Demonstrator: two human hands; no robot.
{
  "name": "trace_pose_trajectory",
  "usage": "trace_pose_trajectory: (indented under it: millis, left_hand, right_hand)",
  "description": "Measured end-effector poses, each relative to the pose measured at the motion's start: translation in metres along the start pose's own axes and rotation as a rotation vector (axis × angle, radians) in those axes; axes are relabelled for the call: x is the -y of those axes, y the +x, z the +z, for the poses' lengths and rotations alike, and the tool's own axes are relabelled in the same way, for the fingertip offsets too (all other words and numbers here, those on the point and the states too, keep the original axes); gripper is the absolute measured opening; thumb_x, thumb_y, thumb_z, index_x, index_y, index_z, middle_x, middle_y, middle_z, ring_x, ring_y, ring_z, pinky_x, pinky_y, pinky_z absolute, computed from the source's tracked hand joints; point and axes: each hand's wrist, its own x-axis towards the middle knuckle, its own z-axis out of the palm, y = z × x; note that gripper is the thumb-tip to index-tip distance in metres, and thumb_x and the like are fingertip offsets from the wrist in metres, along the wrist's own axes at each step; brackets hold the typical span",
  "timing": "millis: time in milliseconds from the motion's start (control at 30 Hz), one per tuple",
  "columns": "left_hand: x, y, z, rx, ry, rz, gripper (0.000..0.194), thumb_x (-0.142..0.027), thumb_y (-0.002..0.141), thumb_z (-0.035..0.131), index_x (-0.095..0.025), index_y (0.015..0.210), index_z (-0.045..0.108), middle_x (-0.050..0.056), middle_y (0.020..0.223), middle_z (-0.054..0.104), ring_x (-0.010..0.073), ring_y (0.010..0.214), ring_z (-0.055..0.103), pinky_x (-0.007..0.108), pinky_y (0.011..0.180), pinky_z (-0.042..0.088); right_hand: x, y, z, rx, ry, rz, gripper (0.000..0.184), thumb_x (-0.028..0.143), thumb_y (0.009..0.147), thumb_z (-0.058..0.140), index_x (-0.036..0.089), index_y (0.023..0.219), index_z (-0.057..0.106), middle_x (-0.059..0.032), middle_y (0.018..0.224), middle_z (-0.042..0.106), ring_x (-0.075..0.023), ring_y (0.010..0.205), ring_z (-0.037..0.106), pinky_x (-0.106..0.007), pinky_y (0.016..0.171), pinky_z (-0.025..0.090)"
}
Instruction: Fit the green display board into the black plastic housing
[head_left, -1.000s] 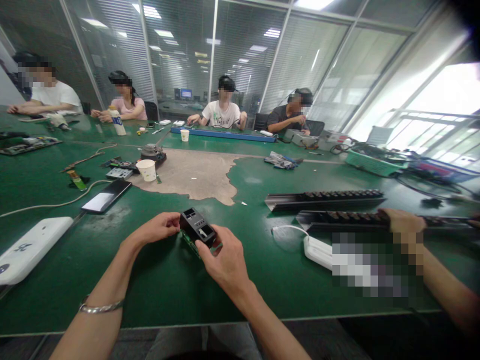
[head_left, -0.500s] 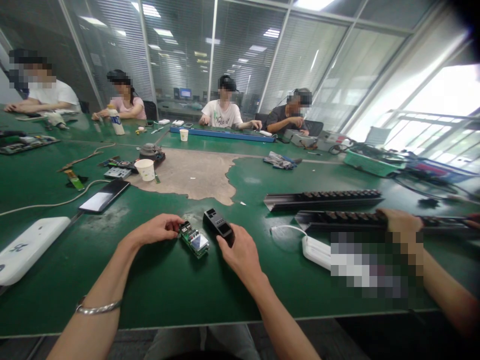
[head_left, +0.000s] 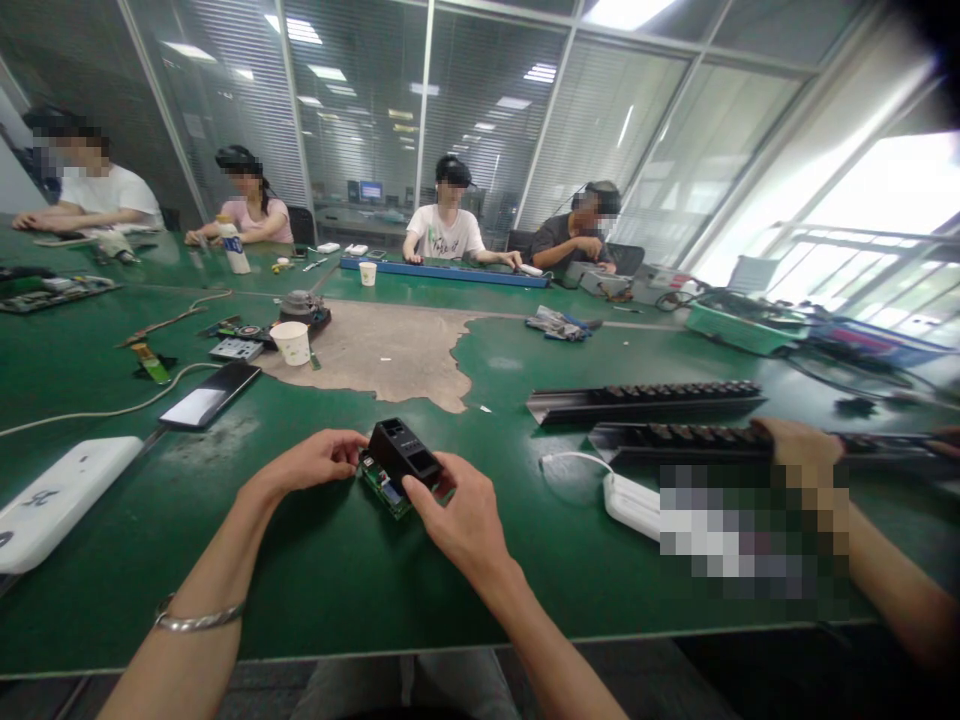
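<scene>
On the green table, my left hand pinches the near-left end of a small green circuit board that lies in front of me. A black plastic cover sits over the top of that board, and my right hand grips it with thumb and fingers. The board is mostly hidden beneath the cover and my right hand; only its near edge shows.
A co-worker's arm lies at the right beside two long black strips and a white adapter with cable. A phone, paper cup and white box lie to the left. Several people sit along the far side.
Half a second ago the black cover was held apart to the right of the bare board. My right hand has brought it back left over the board; my left hand has stayed put.
</scene>
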Motion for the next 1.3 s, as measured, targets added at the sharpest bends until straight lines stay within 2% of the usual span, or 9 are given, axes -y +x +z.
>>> trace_pose_trajectory:
  millis: [233,433,533,700,833,1000,1167,1300]
  left_hand:
    - [-0.001,0.0,-0.001,0.003,0.012,-0.004,0.023,-0.019,0.073,0.06,-0.015,0.096,0.062,0.0,0.08,0.059,0.0148,0.071,0.053,0.024,0.063,0.041]
    - [-0.001,-0.001,-0.003,-0.019,0.028,-0.014,0.038,-0.018,0.074,0.056,-0.015,0.112,0.061,0.001,0.084,0.063,0.0153,0.071,0.054,0.025,0.064,0.043]
    - [0.001,-0.001,-0.004,-0.071,0.084,-0.023,0.044,-0.017,0.075,0.053,-0.016,0.118,0.061,0.002,0.087,0.065,0.0162,0.075,0.057,0.025,0.067,0.043]
    - [0.009,0.001,-0.005,-0.213,0.195,-0.064,0.04,-0.023,0.08,0.053,-0.016,0.118,0.062,0.002,0.082,0.064,0.0157,0.07,0.057,0.025,0.063,0.042]
    - [0.009,0.004,-0.003,-0.287,0.255,-0.028,0.036,-0.026,0.083,0.053,-0.017,0.116,0.064,0.002,0.083,0.064,0.0148,0.069,0.056,0.025,0.064,0.041]
    - [0.007,0.006,-0.001,-0.295,0.267,0.015,0.035,-0.025,0.083,0.054,-0.017,0.115,0.065,0.002,0.084,0.065,0.0148,0.07,0.056,0.026,0.066,0.042]
    - [0.012,0.006,-0.003,-0.295,0.267,-0.001,0.035,-0.026,0.082,0.054,-0.017,0.115,0.066,0.002,0.082,0.065,0.0151,0.069,0.056,0.025,0.064,0.042]
    - [0.013,0.003,-0.007,-0.301,0.246,-0.01,0.036,-0.027,0.082,0.055,-0.018,0.115,0.065,0.001,0.081,0.064,0.0154,0.069,0.056,0.025,0.064,0.042]
  right_hand:
    - [0.008,-0.001,0.013,0.032,-0.096,-0.026,0.02,0.036,0.083,0.065,0.021,0.095,0.062,-0.0026,0.087,0.065,-0.0186,0.077,0.058,-0.028,0.068,0.044]
    - [0.015,-0.007,0.013,0.076,-0.206,-0.033,0.028,0.036,0.081,0.067,0.021,0.103,0.061,-0.0039,0.092,0.065,-0.0212,0.085,0.06,-0.031,0.076,0.045]
    - [0.012,-0.012,0.015,0.093,-0.242,-0.031,0.03,0.036,0.081,0.066,0.021,0.106,0.06,-0.0047,0.093,0.064,-0.0224,0.087,0.06,-0.032,0.077,0.046]
    - [0.007,-0.019,0.02,0.117,-0.296,-0.026,0.031,0.037,0.083,0.064,0.021,0.109,0.059,-0.007,0.093,0.063,-0.024,0.088,0.06,-0.033,0.076,0.046]
    - [0.008,-0.021,0.02,0.115,-0.298,-0.036,0.032,0.038,0.083,0.064,0.021,0.11,0.058,-0.0069,0.094,0.062,-0.0242,0.089,0.06,-0.034,0.077,0.047]
    - [0.005,-0.02,0.022,0.112,-0.284,-0.032,0.034,0.038,0.082,0.066,0.021,0.111,0.058,-0.0074,0.095,0.062,-0.0251,0.093,0.059,-0.035,0.081,0.047]
    - [0.003,-0.02,0.026,0.09,-0.236,-0.03,0.032,0.033,0.081,0.066,0.02,0.109,0.06,-0.0077,0.095,0.063,-0.0248,0.093,0.059,-0.036,0.084,0.047]
    - [0.007,-0.016,0.021,0.062,-0.137,-0.022,0.03,0.031,0.079,0.068,0.02,0.106,0.062,-0.0067,0.096,0.065,-0.0236,0.09,0.06,-0.034,0.08,0.048]
